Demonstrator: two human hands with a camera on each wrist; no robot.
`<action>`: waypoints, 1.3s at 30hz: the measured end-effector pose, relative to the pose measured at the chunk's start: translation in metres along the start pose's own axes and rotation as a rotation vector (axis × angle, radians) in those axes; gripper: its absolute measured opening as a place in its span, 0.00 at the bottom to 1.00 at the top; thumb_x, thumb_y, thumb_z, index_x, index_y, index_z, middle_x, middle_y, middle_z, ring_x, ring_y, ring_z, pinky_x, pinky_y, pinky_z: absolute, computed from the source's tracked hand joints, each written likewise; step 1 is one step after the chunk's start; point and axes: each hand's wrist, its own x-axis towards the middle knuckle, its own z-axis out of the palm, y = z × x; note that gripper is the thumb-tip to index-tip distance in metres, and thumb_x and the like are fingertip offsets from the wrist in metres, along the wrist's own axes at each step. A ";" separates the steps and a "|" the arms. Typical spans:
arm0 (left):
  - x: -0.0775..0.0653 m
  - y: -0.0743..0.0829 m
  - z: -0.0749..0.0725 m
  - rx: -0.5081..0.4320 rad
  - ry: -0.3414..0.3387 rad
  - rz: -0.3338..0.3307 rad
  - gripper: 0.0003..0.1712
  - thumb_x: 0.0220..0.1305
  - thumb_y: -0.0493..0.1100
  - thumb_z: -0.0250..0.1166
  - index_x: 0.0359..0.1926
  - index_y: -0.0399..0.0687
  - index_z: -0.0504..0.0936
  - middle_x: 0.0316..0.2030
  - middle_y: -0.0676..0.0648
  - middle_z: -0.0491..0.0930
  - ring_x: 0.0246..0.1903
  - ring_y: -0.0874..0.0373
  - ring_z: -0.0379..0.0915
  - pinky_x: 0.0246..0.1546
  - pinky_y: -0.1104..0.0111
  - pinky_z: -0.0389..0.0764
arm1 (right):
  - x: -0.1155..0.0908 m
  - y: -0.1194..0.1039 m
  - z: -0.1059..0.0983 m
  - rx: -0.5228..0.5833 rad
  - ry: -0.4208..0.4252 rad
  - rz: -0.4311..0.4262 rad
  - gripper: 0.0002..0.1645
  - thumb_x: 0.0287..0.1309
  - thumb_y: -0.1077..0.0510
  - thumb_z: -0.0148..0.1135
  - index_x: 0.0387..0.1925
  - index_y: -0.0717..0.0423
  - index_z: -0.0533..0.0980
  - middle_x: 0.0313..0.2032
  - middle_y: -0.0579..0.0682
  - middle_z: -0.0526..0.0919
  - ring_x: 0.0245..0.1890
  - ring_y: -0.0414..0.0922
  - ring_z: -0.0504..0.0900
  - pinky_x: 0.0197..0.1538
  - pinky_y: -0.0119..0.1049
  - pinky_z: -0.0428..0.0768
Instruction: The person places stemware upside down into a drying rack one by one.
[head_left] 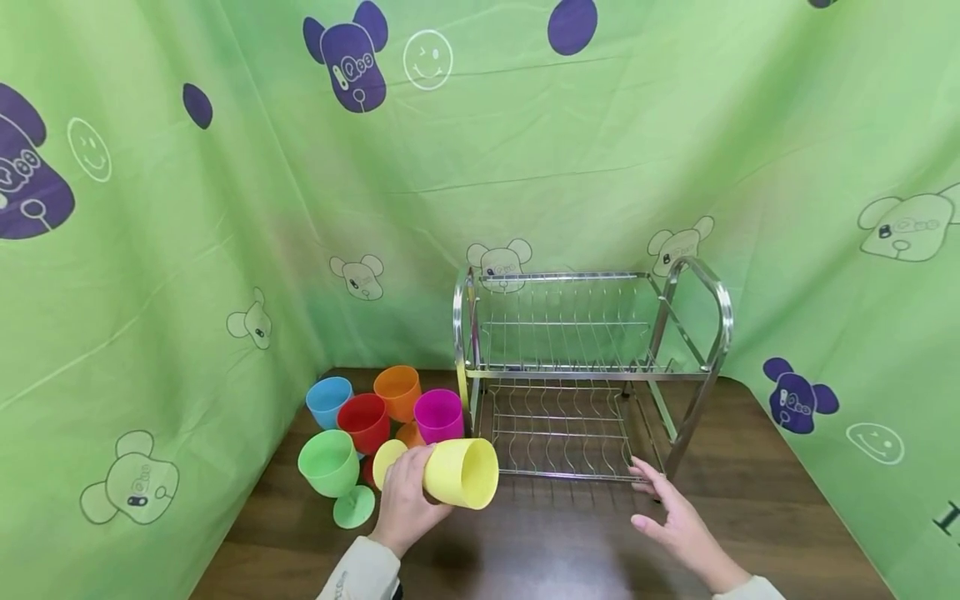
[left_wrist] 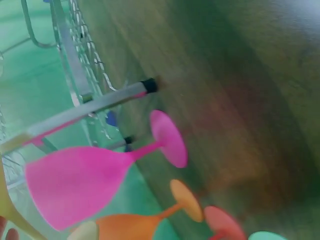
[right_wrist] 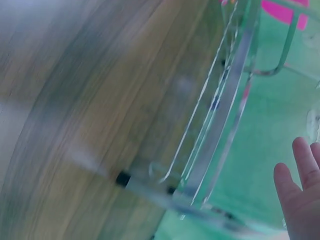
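A yellow goblet (head_left: 459, 475) lies tilted on its side in my left hand (head_left: 411, 498), which grips it around the stem. Its mouth points right and its round foot shows left of the fingers. My right hand (head_left: 686, 533) holds nothing; its fingers are spread near the lower right front of the metal dish rack (head_left: 585, 375). In the right wrist view part of that right hand (right_wrist: 302, 192) appears at the edge. Beyond the left hand stands a magenta goblet (head_left: 438, 415), also seen upright on its foot in the left wrist view.
Left of the rack, on the brown wooden table (head_left: 540, 542), stand a green goblet (head_left: 330, 467), a red goblet (head_left: 365, 422), a blue goblet (head_left: 328, 402) and an orange goblet (head_left: 398, 392), close together. A green printed cloth (head_left: 585, 150) hangs around the table.
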 end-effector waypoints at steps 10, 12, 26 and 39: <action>0.018 0.019 0.008 0.128 0.117 0.275 0.47 0.15 0.50 0.83 0.46 0.40 0.77 0.41 0.41 0.78 0.38 0.48 0.76 0.38 0.56 0.74 | 0.012 -0.024 0.021 0.125 -0.037 -0.002 0.35 0.57 0.56 0.61 0.65 0.63 0.63 0.57 0.27 0.67 0.49 0.33 0.75 0.49 0.31 0.73; 0.021 0.022 0.008 0.129 0.121 0.332 0.47 0.15 0.50 0.83 0.46 0.41 0.78 0.42 0.40 0.78 0.39 0.49 0.76 0.38 0.57 0.74 | 0.017 -0.028 0.023 0.171 -0.053 -0.008 0.33 0.60 0.56 0.59 0.66 0.59 0.63 0.57 0.28 0.68 0.50 0.33 0.75 0.49 0.32 0.74; 0.037 0.036 0.013 0.172 -0.002 0.587 0.41 0.28 0.55 0.80 0.49 0.50 0.78 0.44 0.43 0.79 0.40 0.51 0.76 0.41 0.60 0.75 | 0.044 -0.055 0.037 0.320 -0.241 0.089 0.29 0.64 0.61 0.53 0.62 0.71 0.61 0.51 0.55 0.75 0.49 0.38 0.76 0.45 0.37 0.78; 0.057 0.054 0.025 0.172 -0.008 0.876 0.16 0.57 0.50 0.62 0.47 0.57 0.77 0.41 0.47 0.80 0.37 0.55 0.77 0.38 0.65 0.77 | 0.064 -0.055 0.026 0.425 -0.564 0.184 0.29 0.64 0.62 0.54 0.59 0.80 0.60 0.48 0.70 0.77 0.47 0.34 0.77 0.43 0.33 0.79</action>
